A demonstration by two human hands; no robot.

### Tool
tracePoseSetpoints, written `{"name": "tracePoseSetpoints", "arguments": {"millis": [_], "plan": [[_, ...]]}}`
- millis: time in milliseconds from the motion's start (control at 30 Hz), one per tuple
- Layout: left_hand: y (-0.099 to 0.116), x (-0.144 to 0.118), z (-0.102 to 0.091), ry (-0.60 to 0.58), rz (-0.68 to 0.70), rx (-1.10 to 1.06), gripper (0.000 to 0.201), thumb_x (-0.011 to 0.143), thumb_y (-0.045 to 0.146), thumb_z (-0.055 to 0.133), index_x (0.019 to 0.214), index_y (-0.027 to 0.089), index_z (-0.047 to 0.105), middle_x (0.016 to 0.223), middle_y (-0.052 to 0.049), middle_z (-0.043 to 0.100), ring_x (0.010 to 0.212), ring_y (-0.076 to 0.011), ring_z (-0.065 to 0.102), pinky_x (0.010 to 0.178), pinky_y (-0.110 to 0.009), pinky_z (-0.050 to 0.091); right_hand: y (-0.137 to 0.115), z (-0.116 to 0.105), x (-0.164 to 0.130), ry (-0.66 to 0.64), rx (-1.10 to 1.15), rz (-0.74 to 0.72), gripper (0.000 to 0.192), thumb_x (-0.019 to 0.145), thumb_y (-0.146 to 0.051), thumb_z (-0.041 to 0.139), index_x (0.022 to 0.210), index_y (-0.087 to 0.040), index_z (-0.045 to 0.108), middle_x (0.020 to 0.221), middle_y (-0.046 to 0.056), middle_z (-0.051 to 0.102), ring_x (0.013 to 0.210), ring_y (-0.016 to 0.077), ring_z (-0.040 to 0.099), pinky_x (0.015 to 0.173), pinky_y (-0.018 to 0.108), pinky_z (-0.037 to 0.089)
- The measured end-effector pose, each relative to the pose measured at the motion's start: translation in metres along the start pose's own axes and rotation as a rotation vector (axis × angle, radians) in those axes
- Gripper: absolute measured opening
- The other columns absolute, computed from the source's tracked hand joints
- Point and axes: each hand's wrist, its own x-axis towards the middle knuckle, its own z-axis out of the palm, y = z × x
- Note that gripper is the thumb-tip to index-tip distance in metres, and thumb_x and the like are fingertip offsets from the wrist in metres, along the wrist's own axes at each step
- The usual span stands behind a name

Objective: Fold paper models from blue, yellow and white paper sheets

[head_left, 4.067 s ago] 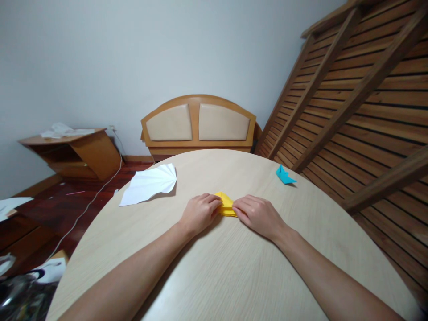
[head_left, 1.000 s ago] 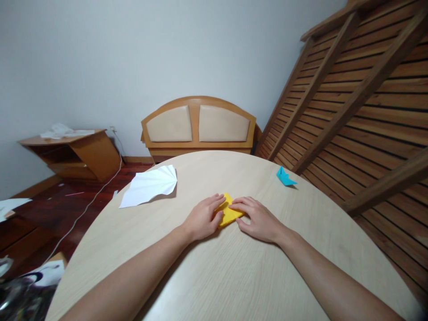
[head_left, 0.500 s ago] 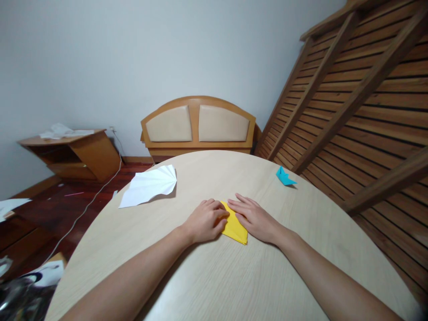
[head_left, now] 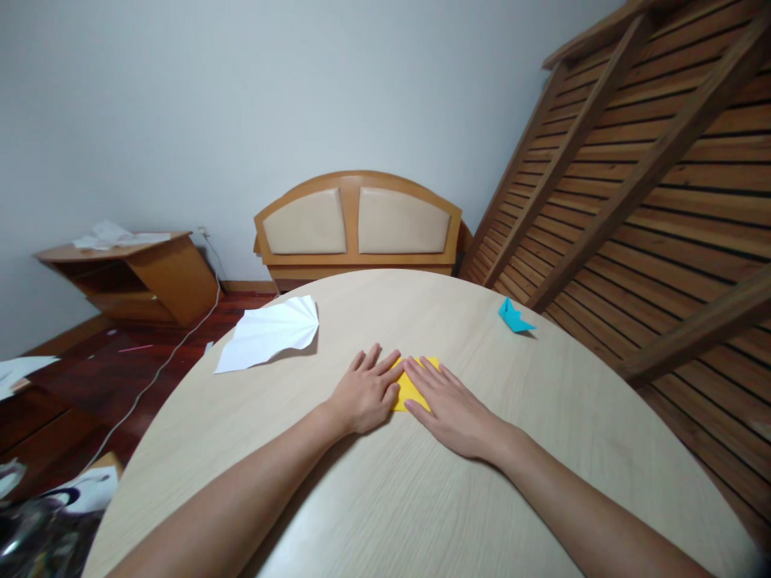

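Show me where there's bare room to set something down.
Bare table lies between white paper and blue folded paper, and nearer, between the forearms. Crowded: the middle, where left hand and right hand partly cover yellow paper.

We rest our left grip (head_left: 366, 395) on the edge of a folded yellow paper (head_left: 409, 391) and lay our right grip (head_left: 450, 409) flat across it on a round tabletop (head_left: 373, 498). A creased white sheet (head_left: 270, 333) lies to the left, a small folded blue paper (head_left: 514, 318) near the far right edge; a padded headboard (head_left: 352, 229) stands beyond.
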Motion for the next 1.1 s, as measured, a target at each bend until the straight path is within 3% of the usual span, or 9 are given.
{"name": "tracePoseSetpoints", "arguments": {"millis": [133,300,400,500,667,933,1000,1100], "plan": [[0.002,0.001,0.000,0.025,-0.062,0.028,0.057,0.099,0.040,0.041,0.152,0.019,0.041,0.159,-0.009,0.038,0.149,-0.0436,0.021,0.117,-0.065,0.019,0.009,-0.004,-0.003,-0.060,-0.052,0.130,0.068,0.099,-0.054,0.038,0.156,-0.018,0.034,0.162,0.011,0.029,0.151,0.0321,0.023,0.121,0.058,0.021],[0.006,0.000,0.001,0.088,-0.076,0.048,0.059,0.095,0.043,0.048,0.149,0.019,0.046,0.156,-0.011,0.042,0.149,-0.0437,0.023,0.118,-0.065,0.019,0.018,-0.004,0.001,0.099,-0.103,0.218,0.065,0.097,-0.051,0.044,0.151,-0.015,0.043,0.157,0.014,0.040,0.149,0.0354,0.028,0.120,0.061,0.022],[0.006,-0.001,0.002,0.099,-0.060,0.029,0.060,0.096,0.046,0.048,0.150,0.019,0.045,0.158,-0.011,0.040,0.150,-0.0425,0.022,0.118,-0.064,0.021,0.012,0.000,0.004,0.142,-0.073,0.120,0.066,0.099,-0.051,0.042,0.154,-0.014,0.039,0.159,0.014,0.038,0.150,0.0311,0.028,0.121,0.056,0.024],[0.002,-0.001,0.003,0.086,-0.013,-0.023,0.061,0.097,0.048,0.047,0.152,0.020,0.041,0.159,-0.011,0.037,0.151,-0.0400,0.020,0.118,-0.062,0.022,0.008,0.003,0.005,0.082,-0.011,0.016,0.065,0.102,-0.054,0.036,0.156,-0.019,0.034,0.160,0.012,0.035,0.150,0.0274,0.028,0.122,0.054,0.024],[-0.011,0.000,-0.007,-0.045,0.057,-0.054,0.071,0.095,0.056,0.050,0.155,0.022,0.034,0.160,-0.010,0.033,0.152,-0.0396,0.016,0.119,-0.061,0.019,0.017,0.000,0.001,-0.041,-0.001,0.026,0.066,0.101,-0.055,0.036,0.157,-0.019,0.032,0.163,0.010,0.029,0.152,0.0286,0.023,0.122,0.057,0.020],[-0.022,0.000,-0.023,-0.118,0.238,-0.054,0.088,0.085,0.060,0.063,0.157,0.022,0.030,0.163,-0.012,0.028,0.152,-0.0380,0.017,0.120,-0.060,0.017,0.030,-0.003,0.000,-0.047,0.022,-0.023,0.068,0.100,-0.056,0.040,0.158,-0.021,0.028,0.163,0.009,0.028,0.152,0.0282,0.023,0.122,0.056,0.020],[-0.022,-0.001,-0.023,-0.101,0.293,-0.078,0.083,0.086,0.059,0.063,0.155,0.022,0.035,0.161,-0.013,0.033,0.151,-0.0356,0.024,0.121,-0.058,0.020,0.031,-0.005,0.000,-0.054,0.021,-0.038,0.069,0.100,-0.055,0.041,0.158,-0.020,0.028,0.163,0.009,0.029,0.151,0.0280,0.024,0.123,0.056,0.019],[-0.019,0.000,-0.021,-0.068,0.309,-0.077,0.057,0.097,0.045,0.051,0.149,0.022,0.044,0.155,-0.012,0.044,0.145,-0.0299,0.039,0.119,-0.055,0.026,0.032,-0.007,0.000,-0.061,0.017,-0.067,0.068,0.100,-0.053,0.042,0.158,-0.021,0.028,0.163,0.009,0.030,0.151,0.0277,0.024,0.123,0.056,0.017]]}}
